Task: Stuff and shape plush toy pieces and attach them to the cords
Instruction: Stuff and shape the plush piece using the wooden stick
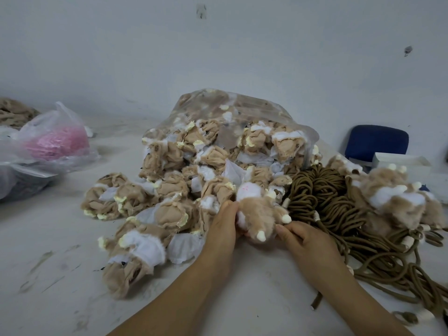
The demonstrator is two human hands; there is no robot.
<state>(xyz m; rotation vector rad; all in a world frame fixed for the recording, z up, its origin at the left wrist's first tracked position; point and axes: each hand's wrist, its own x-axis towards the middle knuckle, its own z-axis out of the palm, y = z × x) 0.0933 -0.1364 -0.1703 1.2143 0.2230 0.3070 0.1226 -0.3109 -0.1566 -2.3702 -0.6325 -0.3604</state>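
left hand [224, 225] + right hand [301, 238]: both grip plush toy [259, 214], frame centre | cords [339, 214] right | bag [230, 132] behind

I hold a tan plush piece [258, 214] between my left hand [224, 224] and my right hand [304, 241] over the white table [60, 275]. Behind it, unstuffed pieces spill from a clear bag [232, 122]; brown cords [339, 214] lie beside.

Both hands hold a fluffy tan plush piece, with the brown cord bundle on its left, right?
No. The head view shows the left hand and right hand holding the fluffy tan plush piece, but the brown cord bundle lies on its right.
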